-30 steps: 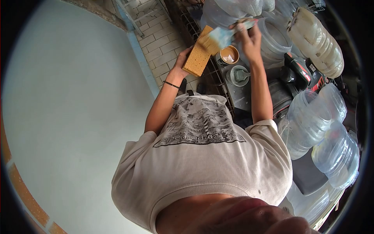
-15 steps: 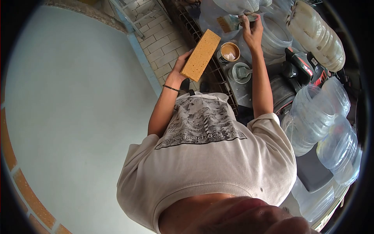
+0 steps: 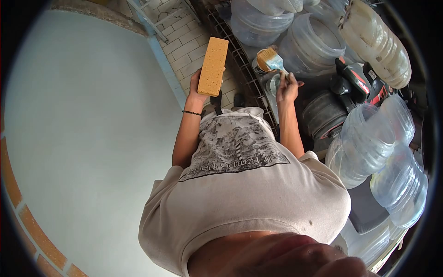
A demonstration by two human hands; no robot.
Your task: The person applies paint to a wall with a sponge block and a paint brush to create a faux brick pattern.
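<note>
My left hand (image 3: 195, 87) grips a yellow-orange brick (image 3: 213, 66) with small dark pits, raised in front of the shirt. It stands nearly upright in view, its near end by my palm. My right hand (image 3: 288, 89) is closed round the handle of a flat paintbrush (image 3: 274, 62). The orange-stained bristles overlap the mouth of a small paint can (image 3: 258, 68) and cover most of its orange-brown contents. Just below the can is a clear cup (image 3: 272, 84), partly hidden by my right hand.
Cut clear plastic bottles (image 3: 361, 143) crowd the right side. A large cloudy bottle (image 3: 376, 44) lies above a red-and-black power tool (image 3: 353, 78). A metal rack edge (image 3: 240, 57) runs beside the tiled floor (image 3: 187, 57). A broad pale panel (image 3: 92, 138) fills the left.
My right hand has brought the brush down and left, from beside the bottles to the paint can. My left hand has shifted left and turned the brick more upright.
</note>
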